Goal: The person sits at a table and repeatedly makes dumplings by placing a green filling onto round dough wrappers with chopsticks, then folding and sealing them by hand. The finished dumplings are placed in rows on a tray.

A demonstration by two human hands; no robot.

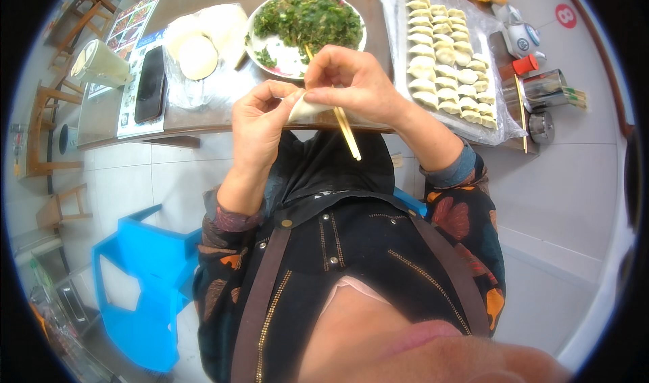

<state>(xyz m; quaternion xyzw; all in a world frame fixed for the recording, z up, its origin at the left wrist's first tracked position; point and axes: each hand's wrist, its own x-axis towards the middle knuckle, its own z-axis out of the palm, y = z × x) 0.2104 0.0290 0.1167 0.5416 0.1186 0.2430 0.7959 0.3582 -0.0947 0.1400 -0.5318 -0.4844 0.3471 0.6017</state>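
Observation:
My left hand (pixel 261 124) and my right hand (pixel 355 84) meet in front of me, both pinching the edge of a folded dumpling wrapper (pixel 307 110). A pair of chopsticks (pixel 346 132) also sits in my right hand, slanting down below it. Just beyond is a round bowl (pixel 363 30) of chopped green filling (pixel 314 18), with a pale patch at its near side. A stack of round dough wrappers (pixel 197 57) lies left of the bowl on plastic. To the right, rows of folded dumplings (pixel 446 68) rest on a plastic-covered tray (pixel 400 43).
A black phone (pixel 150 85) and a lidded cup (pixel 101 63) are on the table's left side. At the right edge stand a teapot (pixel 522 38), a red-capped container (pixel 525 64), a metal holder with sticks (pixel 547 89) and a metal jar (pixel 541 127). A blue chair (pixel 147 241) is at lower left.

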